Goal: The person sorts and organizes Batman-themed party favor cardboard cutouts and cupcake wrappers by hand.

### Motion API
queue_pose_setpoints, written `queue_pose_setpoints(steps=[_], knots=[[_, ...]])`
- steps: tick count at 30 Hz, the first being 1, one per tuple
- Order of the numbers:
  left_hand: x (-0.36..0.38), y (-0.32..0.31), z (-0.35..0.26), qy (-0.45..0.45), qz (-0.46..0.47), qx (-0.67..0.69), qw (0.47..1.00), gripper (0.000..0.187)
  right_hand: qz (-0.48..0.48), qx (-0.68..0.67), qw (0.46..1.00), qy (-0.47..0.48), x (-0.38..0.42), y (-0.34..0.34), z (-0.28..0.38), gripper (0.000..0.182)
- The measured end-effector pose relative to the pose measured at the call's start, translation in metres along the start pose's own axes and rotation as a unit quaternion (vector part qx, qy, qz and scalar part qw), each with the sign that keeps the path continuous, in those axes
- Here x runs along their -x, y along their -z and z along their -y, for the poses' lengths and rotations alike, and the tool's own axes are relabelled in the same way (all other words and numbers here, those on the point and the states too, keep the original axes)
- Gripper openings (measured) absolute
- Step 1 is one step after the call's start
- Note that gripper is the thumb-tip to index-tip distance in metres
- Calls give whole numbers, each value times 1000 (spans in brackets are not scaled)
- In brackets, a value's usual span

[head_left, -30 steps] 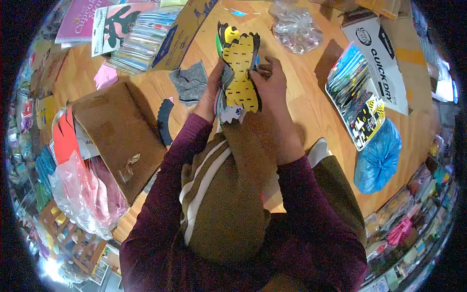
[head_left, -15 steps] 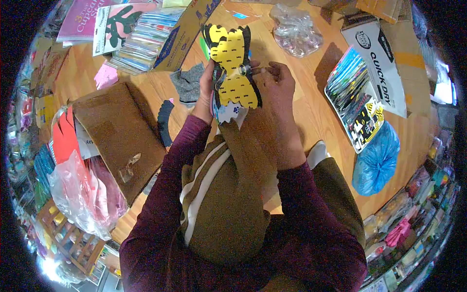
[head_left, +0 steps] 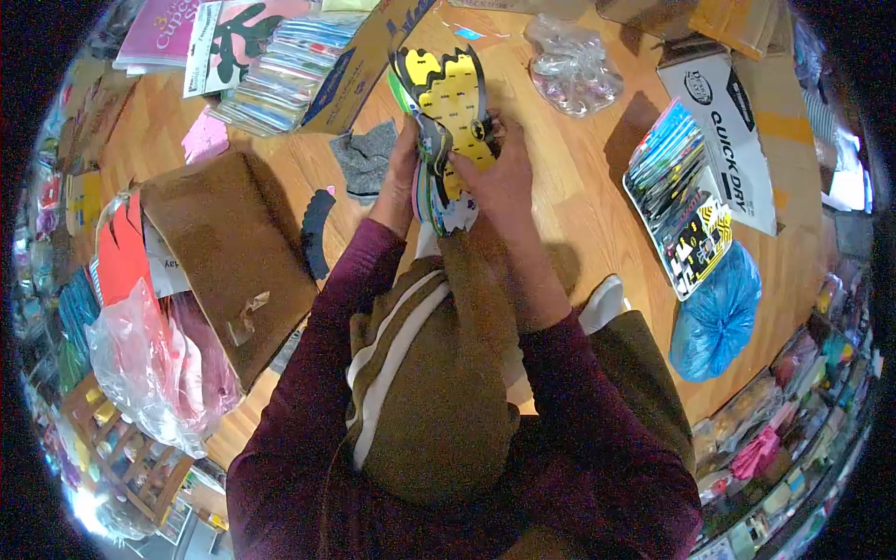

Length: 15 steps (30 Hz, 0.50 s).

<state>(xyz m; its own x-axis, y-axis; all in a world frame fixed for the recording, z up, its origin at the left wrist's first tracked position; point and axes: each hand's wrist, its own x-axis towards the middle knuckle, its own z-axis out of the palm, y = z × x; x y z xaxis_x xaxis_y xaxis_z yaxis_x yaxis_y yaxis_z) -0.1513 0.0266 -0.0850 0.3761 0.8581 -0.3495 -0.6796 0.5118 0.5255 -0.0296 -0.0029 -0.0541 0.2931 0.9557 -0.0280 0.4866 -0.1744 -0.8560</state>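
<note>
A stack of printed card cutouts (head_left: 455, 91), narrow at the waist with wavy ends, is held upright in front of me. The top one is yellow with a black border and a small bat-like emblem; edges of other coloured cards show along the left side. My left hand (head_left: 402, 173) grips the stack by its left edge, its fingers partly hidden behind. Across the lower yellow face lies the thumb of my right hand (head_left: 497, 177), with the fingers curled round the right edge. A grey cloth (head_left: 366, 161) lies on the floor just left of my left hand.
An open cardboard box (head_left: 229, 252) stands at left beside a clear plastic bag (head_left: 140, 359). On the right are stacked packaged cards (head_left: 665, 173), a blue plastic bag (head_left: 719, 322) and a "QUICK DRY" panel (head_left: 733, 140). A black curved cutout (head_left: 317, 233) lies on the wooden floor.
My right hand has moved left, from the stack's right edge onto its front, thumb now on the yellow card. The stack has turned, showing more layered edges on its left.
</note>
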Motion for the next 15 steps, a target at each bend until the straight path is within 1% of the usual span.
queue_pose_setpoints(steps=[2,4,6,7,9,11,14,15], knots=[[-3,3,0,-5,-12,11,1000,52,0,-15,1000,2,-1,2,-5,62],[-15,23,8,-18,-62,12,998,53,-1,-28,1000,6,-3,4,-14,62],[-10,11,2,-16,-62,19,998,51,6,-48,995,-86,-6,7,-25,63],[-9,8,1,-3,-66,28,997,51,16,-55,993,-102,-7,9,-30,62],[-10,9,1,8,-69,36,997,50,20,-49,994,-96,-9,11,-38,61],[-10,18,4,34,-74,0,997,50,22,-43,995,-91,-11,10,-39,59],[3,-17,-4,48,-65,12,997,49,7,-63,993,-102,-13,5,-35,54],[2,-15,-3,49,-66,11,997,49,3,-39,997,-69,-14,2,-35,53]])
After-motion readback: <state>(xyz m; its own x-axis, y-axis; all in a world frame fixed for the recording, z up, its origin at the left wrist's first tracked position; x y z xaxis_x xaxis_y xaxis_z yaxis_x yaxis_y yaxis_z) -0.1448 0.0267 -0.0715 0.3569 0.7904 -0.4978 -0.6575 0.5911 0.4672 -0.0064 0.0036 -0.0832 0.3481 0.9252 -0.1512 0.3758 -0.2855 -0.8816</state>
